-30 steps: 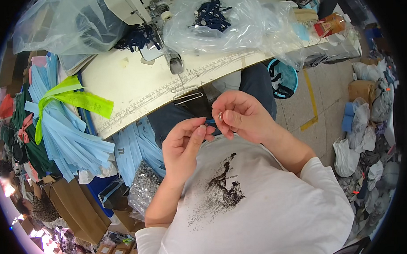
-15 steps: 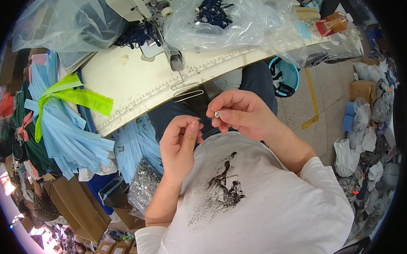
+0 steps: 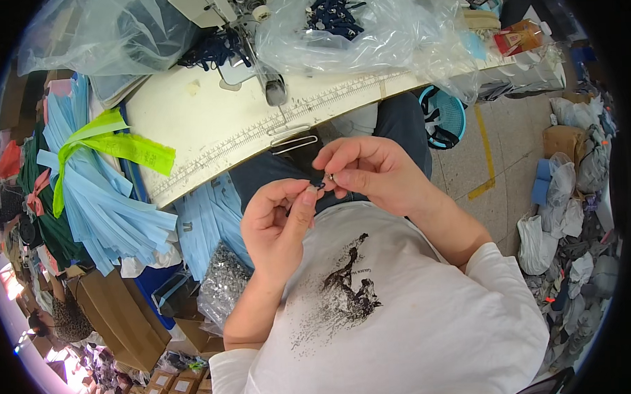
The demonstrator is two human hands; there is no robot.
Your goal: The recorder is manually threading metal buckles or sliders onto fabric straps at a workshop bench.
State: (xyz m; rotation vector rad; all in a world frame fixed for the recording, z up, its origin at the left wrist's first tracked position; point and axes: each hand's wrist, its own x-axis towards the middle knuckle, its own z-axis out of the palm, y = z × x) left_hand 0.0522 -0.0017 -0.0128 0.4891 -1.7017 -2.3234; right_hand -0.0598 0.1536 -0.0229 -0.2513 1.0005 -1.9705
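Observation:
In front of my chest, both hands meet at the fingertips. My left hand is closed in a pinch on a small dark navy strap piece, mostly hidden by the fingers. My right hand pinches a tiny shiny metal piece, held right beside the navy end; whether the two touch I cannot tell. Similar navy strap pieces lie in a clear plastic bag, and more navy pieces are heaped by the sewing machine. A clear bag of small metal bits sits left of my left forearm.
The white sewing table has a ruler strip along its near edge. Light blue fabric strips, tied with a neon green band, hang at its left. A drink bottle lies at the far right, above a turquoise basket.
The navy piece now shows at my left fingertips. My hands have come closer together, bringing the metal piece up to its end.

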